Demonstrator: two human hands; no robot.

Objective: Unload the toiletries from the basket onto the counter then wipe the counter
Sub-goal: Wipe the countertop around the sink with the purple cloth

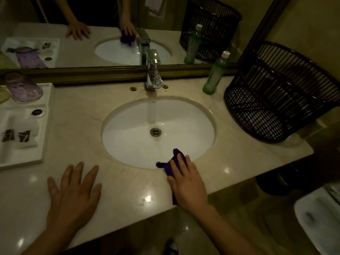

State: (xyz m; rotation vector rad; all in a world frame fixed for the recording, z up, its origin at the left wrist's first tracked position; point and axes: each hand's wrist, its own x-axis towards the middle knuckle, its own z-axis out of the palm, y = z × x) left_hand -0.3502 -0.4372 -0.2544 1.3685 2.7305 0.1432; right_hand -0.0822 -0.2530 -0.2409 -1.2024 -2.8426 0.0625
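This is a bathroom: a polished marble counter carries an oval white sink set beneath its surface, with a chrome tap running water toward the drain. A long framed mirror runs along the wall behind and reflects the basin. A white tray of small toiletries sits at the left, and what looks like a white porcelain toilet shows at lower right

Hides most of the purple cloth under the right hand. Cuts the white tray at the left edge and the basket at the right edge. Blurs the label on the green bottle past reading; leaves the small dark packets on the tray too small to tell.
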